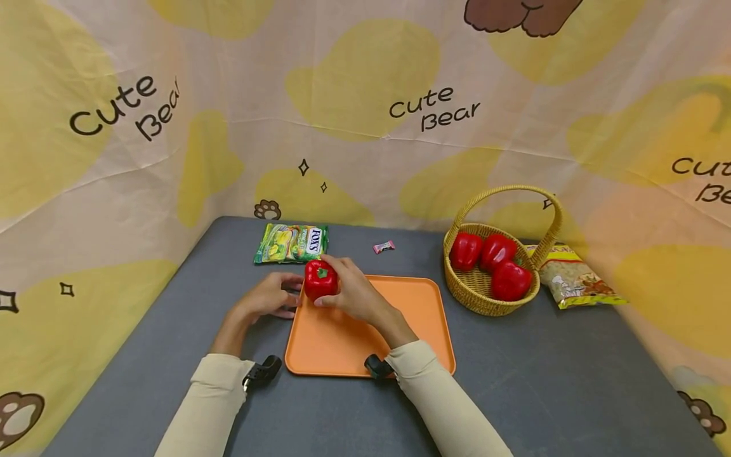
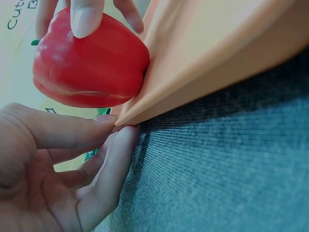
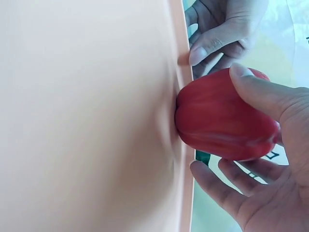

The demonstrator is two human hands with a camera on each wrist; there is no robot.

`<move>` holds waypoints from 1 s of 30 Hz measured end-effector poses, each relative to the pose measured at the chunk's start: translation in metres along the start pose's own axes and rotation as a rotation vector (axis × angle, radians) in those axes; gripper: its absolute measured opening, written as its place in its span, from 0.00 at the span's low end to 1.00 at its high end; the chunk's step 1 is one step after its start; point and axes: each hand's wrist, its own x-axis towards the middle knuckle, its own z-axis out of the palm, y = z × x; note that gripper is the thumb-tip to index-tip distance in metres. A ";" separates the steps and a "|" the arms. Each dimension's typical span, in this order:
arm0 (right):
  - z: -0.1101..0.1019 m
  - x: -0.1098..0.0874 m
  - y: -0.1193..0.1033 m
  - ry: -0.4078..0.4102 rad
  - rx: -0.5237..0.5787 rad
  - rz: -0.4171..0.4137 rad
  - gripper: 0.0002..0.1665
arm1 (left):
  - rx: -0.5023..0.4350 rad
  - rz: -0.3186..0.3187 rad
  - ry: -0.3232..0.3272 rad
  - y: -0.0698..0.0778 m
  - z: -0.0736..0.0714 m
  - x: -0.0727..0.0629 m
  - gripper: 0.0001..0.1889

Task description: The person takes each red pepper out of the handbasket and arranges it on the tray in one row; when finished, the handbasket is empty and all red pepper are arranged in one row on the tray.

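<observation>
A red bell pepper [image 1: 317,287] with a green stem is at the far left corner of an orange tray [image 1: 400,324]. My right hand [image 1: 356,295] holds the pepper, with the thumb on one side and fingers on the other. In the right wrist view the pepper's [image 3: 222,116] base meets the tray by its rim. My left hand [image 1: 267,297] is at the tray's left edge. In the left wrist view its thumb and a finger pinch the tray's rim [image 2: 159,104], just beside the pepper.
A wicker basket [image 1: 476,298] with three red bell peppers [image 1: 511,280] stands right of the tray, a snack bag [image 1: 577,279] behind it. A green FOX'S candy bag [image 1: 291,244] lies behind the tray, and a small pink wrapped candy [image 1: 384,247] at the back. Printed cloth [image 1: 354,82] surrounds the grey table [image 1: 548,381].
</observation>
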 end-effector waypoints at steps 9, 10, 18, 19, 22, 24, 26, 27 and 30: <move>-0.016 -0.010 0.004 0.026 -0.009 -0.013 0.57 | 0.010 -0.022 0.018 0.001 0.002 0.002 0.31; -0.019 -0.012 0.005 0.029 -0.007 -0.025 0.56 | 0.010 -0.024 0.019 0.001 0.002 0.002 0.31; -0.043 -0.034 0.016 0.089 0.000 -0.151 0.49 | 0.011 -0.011 0.014 0.000 0.001 0.000 0.31; -0.047 -0.037 0.018 0.099 -0.007 -0.164 0.48 | 0.011 -0.012 0.013 0.000 0.001 0.000 0.31; -0.058 -0.048 0.023 0.130 -0.026 -0.189 0.46 | 0.017 -0.013 0.011 0.000 0.001 0.000 0.31; -0.066 -0.055 0.027 0.152 -0.042 -0.213 0.45 | 0.016 -0.016 0.010 0.000 0.001 0.000 0.31; -0.075 -0.062 0.032 0.176 -0.064 -0.237 0.44 | 0.015 -0.015 0.009 -0.001 0.001 0.001 0.31; -0.079 -0.065 0.035 0.187 -0.080 -0.248 0.43 | 0.015 -0.015 0.008 -0.001 0.001 0.001 0.31; -0.092 -0.075 0.043 0.229 -0.127 -0.270 0.42 | 0.012 -0.016 0.007 -0.001 0.001 0.001 0.31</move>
